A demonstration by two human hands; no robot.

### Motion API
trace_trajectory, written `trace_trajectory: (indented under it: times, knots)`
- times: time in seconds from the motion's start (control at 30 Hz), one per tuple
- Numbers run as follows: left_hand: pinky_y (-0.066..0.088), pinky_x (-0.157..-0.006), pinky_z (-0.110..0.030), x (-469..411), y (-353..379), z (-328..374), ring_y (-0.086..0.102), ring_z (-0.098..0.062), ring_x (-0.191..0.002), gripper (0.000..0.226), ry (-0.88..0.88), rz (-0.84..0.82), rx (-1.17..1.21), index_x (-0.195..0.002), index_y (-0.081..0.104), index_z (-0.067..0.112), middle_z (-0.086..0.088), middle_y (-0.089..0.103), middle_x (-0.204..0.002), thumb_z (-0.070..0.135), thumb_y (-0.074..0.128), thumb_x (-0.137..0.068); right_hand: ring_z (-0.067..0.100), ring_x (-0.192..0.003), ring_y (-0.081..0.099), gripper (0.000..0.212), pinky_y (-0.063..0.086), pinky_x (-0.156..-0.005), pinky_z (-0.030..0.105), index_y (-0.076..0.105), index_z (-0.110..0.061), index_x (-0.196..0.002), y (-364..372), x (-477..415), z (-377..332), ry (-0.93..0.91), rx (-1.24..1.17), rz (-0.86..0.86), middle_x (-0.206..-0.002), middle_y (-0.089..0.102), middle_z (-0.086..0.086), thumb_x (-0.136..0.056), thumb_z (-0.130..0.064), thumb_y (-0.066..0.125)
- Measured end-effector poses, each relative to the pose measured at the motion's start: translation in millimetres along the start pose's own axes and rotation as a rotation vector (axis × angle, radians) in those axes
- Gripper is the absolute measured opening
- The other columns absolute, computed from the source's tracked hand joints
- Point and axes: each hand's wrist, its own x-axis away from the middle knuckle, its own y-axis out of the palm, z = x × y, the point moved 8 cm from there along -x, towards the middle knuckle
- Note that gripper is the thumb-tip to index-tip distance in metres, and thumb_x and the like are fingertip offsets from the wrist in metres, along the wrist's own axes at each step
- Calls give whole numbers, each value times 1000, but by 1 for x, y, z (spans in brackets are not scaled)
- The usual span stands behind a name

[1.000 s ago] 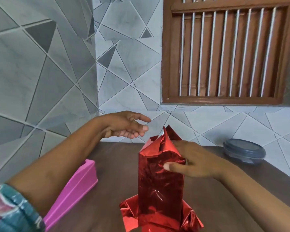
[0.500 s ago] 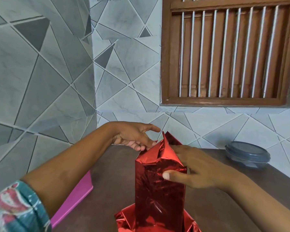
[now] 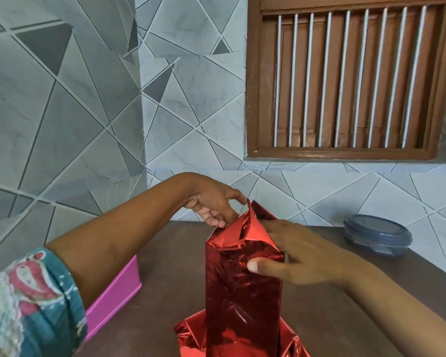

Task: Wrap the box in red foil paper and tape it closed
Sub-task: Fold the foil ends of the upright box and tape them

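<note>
both hands are on the box [image 3: 243, 284], which stands upright on end on the brown worktop [image 3: 165, 292], already sleeved in red foil paper [image 3: 242, 230]. the right hand [image 3: 291, 256] is closed around the upper part of the box, thumb on the near face and fingers round the far side, steadying it. the left hand [image 3: 214, 204] has fingers curled at the top left edge of the loose foil, thumb near the raised point; it looks to be touching the flap, but whether it pinches it i cannot tell.

the step in hand appears to be closing the top end: the foil stands up above the box in a creased peak, unfolded. the next move likely calls for pressing the left flap down flat while the right hand keeps the box from tipping, then taping. no tape is visible.

below the hands, excess foil splays out crumpled at the foot, so that end looks unfinished too. a pink tray [image 3: 113, 297] lies under the left forearm, a lidded grey container [image 3: 377, 234] sits beyond the right hand; neither blocks the fold.
</note>
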Motion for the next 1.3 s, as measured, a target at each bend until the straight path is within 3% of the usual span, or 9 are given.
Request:
trace_trajectory:
  times: [0.37, 0.63, 0.83, 0.9, 0.97, 1.03, 1.1, 1.2, 1.3]
  knots:
    - [48, -57, -17, 3, -3, -15, 54, -5, -51, 61, 124, 50, 216, -138, 35, 24, 3, 60, -57, -2, 58, -88, 8, -97, 56, 26, 46, -82, 31, 59, -25, -109, 4, -2, 7, 38, 22, -30, -123, 53, -12, -90, -42, 54]
    - [43, -45, -11, -8, -5, -6, 48, -1, -39, 60, -90, -5, -99, -138, 34, 21, 6, 60, -50, 3, 60, -88, -2, -85, 50, 16, 46, -78, 30, 55, -27, -93, 2, -1, 5, 28, 23, -18, -101, 49, -22, -90, -43, 54]
    - [33, -37, -11, 1, -11, -37, 38, -1, -35, 69, -222, 36, -204, -144, 23, 20, 3, 52, -62, 38, 60, -88, -6, -91, 50, 21, 45, -82, 26, 60, -25, -103, 2, -2, 3, 47, 1, -17, -113, 47, -22, -90, -40, 55]
    - [33, -39, -12, 12, -17, -53, 39, -1, -38, 69, -240, 33, -167, -141, 26, 25, 3, 52, -65, 41, 63, -85, -1, -99, 54, 31, 44, -84, 26, 62, -20, -109, 3, -2, 5, 62, 15, -25, -120, 50, -21, -90, -43, 53]
    - [37, -43, -13, 26, -35, -66, 44, -3, -43, 66, -266, 143, -304, -133, 37, 25, 2, 56, -70, 38, 72, -78, -5, -97, 51, 29, 42, -82, 20, 62, -19, -109, 3, 0, 5, 65, 0, -26, -117, 50, -23, -90, -41, 55]
    - [42, -50, -16, 38, -55, -61, 51, -8, -54, 47, -132, 401, -376, -114, 56, 16, -3, 61, -79, 31, 77, -75, -1, -97, 52, 27, 40, -82, 18, 62, -16, -109, 2, 2, 5, 65, -4, -7, -116, 51, -21, -90, -36, 58]
    - [48, -61, -22, 51, -44, -34, 58, -10, -65, 23, 265, 558, -180, -95, 66, 14, -2, 65, -81, 30, 73, -80, 7, -105, 53, 37, 43, -87, 24, 59, -17, -119, 3, 1, 6, 88, 6, -7, -127, 51, -12, -89, -39, 57]
    - [46, -73, -28, 60, 2, -4, 60, -11, -73, 34, 618, 492, -123, -84, 66, 7, -4, 65, -77, 39, 56, -87, 10, -108, 54, 48, 44, -88, 31, 54, -19, -128, 2, 1, 7, 118, -9, -18, -135, 46, -12, -87, -43, 55]
    - [39, -67, -32, 52, 23, -11, 46, -9, -66, 51, 642, 426, -47, -70, 52, 3, -4, 50, -65, 48, 40, -89, 8, -109, 53, 49, 44, -88, 31, 55, -21, -128, 2, 2, 7, 141, -3, -35, -138, 43, -13, -86, -44, 54]
